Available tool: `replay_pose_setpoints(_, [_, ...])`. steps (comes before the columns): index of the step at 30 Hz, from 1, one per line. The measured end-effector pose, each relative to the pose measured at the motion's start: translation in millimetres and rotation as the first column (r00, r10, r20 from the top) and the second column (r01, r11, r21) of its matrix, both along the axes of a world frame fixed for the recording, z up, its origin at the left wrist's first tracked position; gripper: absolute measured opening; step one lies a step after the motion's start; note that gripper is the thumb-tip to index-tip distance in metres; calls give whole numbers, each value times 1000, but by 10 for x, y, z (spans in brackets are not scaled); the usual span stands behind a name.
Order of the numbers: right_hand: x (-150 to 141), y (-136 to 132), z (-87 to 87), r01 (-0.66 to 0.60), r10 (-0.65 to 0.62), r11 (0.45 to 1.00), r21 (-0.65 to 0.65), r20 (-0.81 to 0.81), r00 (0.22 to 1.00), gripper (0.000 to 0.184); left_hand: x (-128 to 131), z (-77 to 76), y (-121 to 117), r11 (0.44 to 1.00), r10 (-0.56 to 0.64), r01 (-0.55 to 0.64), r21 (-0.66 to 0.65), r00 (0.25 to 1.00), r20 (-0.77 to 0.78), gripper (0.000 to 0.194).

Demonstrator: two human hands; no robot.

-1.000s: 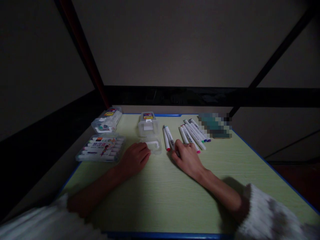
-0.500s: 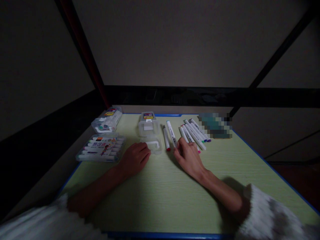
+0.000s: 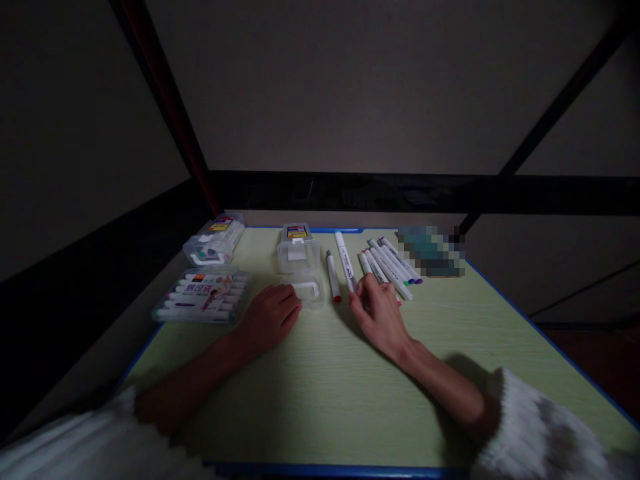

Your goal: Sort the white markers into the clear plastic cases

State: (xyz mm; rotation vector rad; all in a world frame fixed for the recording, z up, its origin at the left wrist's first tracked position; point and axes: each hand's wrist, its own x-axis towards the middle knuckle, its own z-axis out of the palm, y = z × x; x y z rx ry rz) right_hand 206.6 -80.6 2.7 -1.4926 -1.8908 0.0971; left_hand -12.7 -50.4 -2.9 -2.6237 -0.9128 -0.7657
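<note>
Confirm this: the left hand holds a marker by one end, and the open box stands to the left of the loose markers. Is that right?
Not quite: the head view shows the right hand, not the left hand, holding the marker by one end. The open box does stand to the left of the loose markers.

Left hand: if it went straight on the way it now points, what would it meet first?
Most likely the clear plastic lid, right by the left hand; overlap hides whether they already touch. Beyond it, roughly in line, lies the red-ended marker.
</note>
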Motion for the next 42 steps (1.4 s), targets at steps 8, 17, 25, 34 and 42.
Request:
replay_pose_setpoints(8, [0, -16, -27, -34, 35, 999, 34, -25, 999, 12, 8, 6, -8, 1000, 4, -4, -9, 1000, 2, 22])
replay_pose_setpoints(17, [2, -26, -40, -58, 60, 995, 79, -25, 998, 12, 6, 6, -6, 1000, 1, -1, 0, 1000, -2, 20])
replay_pose_setpoints(25, [-5, -37, -36, -82, 84, 993, 87, -26, 996, 12, 11, 8, -11, 1000, 3, -3, -19, 1000, 12, 23])
replay_pose_setpoints(34, [-20, -52, -14, -179, 179, 975, 133, 7, 984, 15, 10, 18, -41, 1000, -19, 15, 28, 990, 139, 14])
replay_pose_setpoints(42, [-13, -50, -33, -323, 317, 933, 160, 64, 946, 13, 4, 8, -48, 1000, -18, 14, 22, 977, 212, 50])
